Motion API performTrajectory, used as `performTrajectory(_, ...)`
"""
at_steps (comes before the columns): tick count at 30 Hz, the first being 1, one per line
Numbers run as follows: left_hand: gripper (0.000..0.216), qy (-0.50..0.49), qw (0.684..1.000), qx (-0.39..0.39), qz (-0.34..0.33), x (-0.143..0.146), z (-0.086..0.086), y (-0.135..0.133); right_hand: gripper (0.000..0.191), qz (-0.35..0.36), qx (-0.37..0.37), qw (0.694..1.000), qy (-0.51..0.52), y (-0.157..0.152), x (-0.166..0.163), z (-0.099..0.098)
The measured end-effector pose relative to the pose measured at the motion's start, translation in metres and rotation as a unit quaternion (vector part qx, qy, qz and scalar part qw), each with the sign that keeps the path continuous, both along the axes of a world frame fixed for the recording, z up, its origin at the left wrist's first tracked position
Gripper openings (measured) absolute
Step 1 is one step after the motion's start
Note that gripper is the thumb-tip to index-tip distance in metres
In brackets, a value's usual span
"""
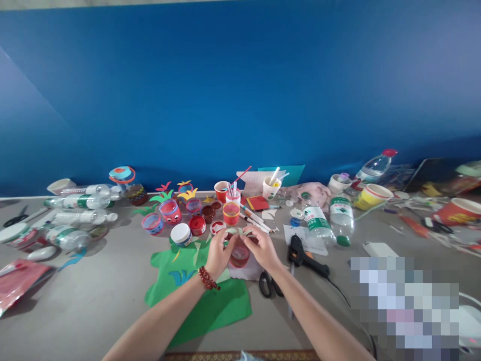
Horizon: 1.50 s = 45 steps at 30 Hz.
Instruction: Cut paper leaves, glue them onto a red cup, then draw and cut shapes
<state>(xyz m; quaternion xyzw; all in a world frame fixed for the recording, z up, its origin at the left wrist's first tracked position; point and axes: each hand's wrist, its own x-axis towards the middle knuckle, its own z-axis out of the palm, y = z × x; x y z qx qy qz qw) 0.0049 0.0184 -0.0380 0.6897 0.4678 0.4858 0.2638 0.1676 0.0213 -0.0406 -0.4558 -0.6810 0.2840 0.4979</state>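
Both my hands meet at the middle of the grey table (pixel 97 301) around a small red-painted cup (pixel 239 254). My left hand (pixel 219 253), with a dark red bead bracelet on its wrist, grips the cup's left side, fingers curled. My right hand (pixel 260 247) pinches the cup's right rim, where a pale green strip (pixel 238 231) runs between the fingertips of both hands. The cup stands over a green paper sheet (pixel 203 296) with cut-out shapes. Black scissors (pixel 267 285) lie just under my right wrist.
A black glue gun (pixel 306 258) lies to the right with its cord trailing. Paint pots, decorated cups and brushes (pixel 195 213) crowd behind my hands. Clear plastic bottles lie at the left (pixel 75 220) and right (pixel 328 220). A blue wall (pixel 240 90) backs the table.
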Motion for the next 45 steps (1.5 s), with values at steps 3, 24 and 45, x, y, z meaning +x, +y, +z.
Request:
performTrajectory(3,0.021,0.004,1.000,0.002,0.006,0.0002,-0.0011,0.0005,0.009,-0.004,0.000,1.000,-0.001,0.0006,-0.0004,-0.0009)
performTrajectory(24,0.026,0.016,0.999,0.001,0.031,0.0025,-0.0039,0.0003,0.011,-0.008,-0.026,1.000,0.010,-0.0028,-0.0002,0.0033)
performTrajectory(45,0.027,-0.011,1.000,-0.006,0.029,0.0049,-0.0055,-0.0006,0.012,-0.009,-0.034,0.999,0.027,-0.0022,-0.0011,0.0011)
